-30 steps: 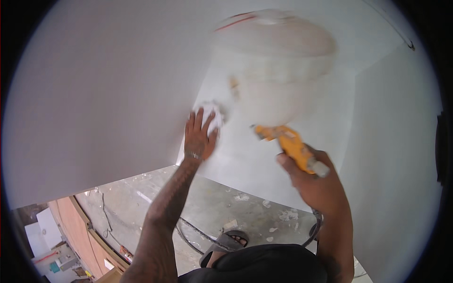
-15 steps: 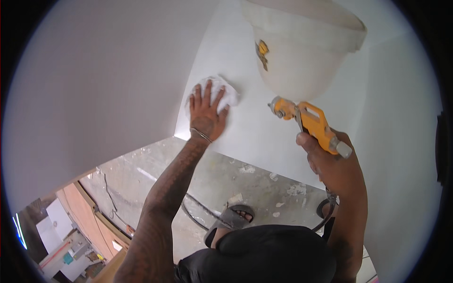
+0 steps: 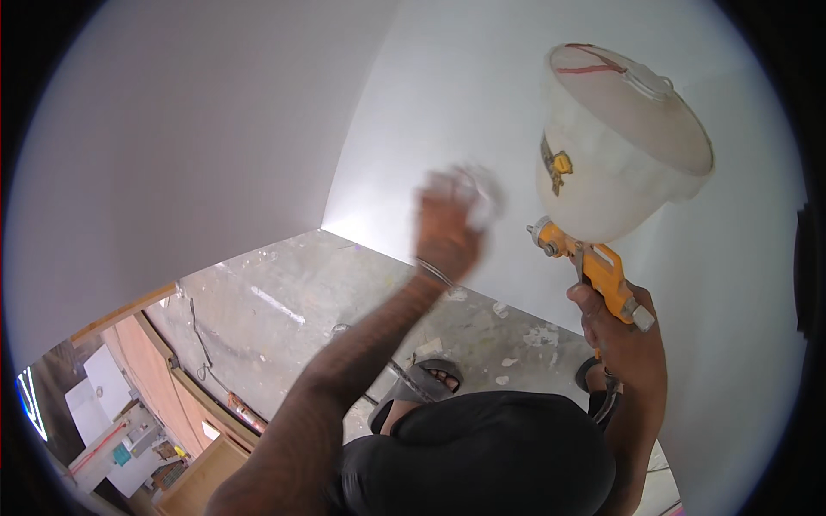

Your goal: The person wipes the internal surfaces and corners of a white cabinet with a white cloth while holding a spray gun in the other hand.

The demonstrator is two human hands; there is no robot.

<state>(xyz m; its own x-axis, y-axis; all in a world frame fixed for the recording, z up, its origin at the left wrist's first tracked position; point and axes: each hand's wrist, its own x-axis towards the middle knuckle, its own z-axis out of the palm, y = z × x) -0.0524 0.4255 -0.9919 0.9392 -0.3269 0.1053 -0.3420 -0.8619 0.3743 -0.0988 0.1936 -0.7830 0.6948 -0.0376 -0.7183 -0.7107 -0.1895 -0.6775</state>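
My left hand (image 3: pixel 447 219) is smeared by motion in front of the white panel (image 3: pixel 370 181), with a crumpled white cloth (image 3: pixel 483 193) held at its fingers. Whether the cloth touches the panel is hard to tell. Around the grip of an orange hopper spray gun (image 3: pixel 602 273) my right hand (image 3: pixel 621 331) is closed, its thumb near the trigger. On top of the gun sits a large cloudy-white hopper (image 3: pixel 594 193), tilted, with a lid and a small yellow-and-black label. From the gun's lower end a dark hose (image 3: pixel 613 391) runs down beside my right forearm.
A second pale panel (image 3: pixel 206 138) meets the white one on the left. Below lies a paint-spotted concrete floor (image 3: pixel 284 288), where my sandalled foot (image 3: pixel 430 378) and another hose (image 3: pixel 409 378) show. Wooden boards (image 3: pixel 163 361) and scattered supplies (image 3: pixel 129 451) are at the lower left.
My left hand, spread flat on the cloth before, has moved right and slightly down with it, and blurs. The spray gun and hopper have moved right and down, bringing the hopper's lid into sight.
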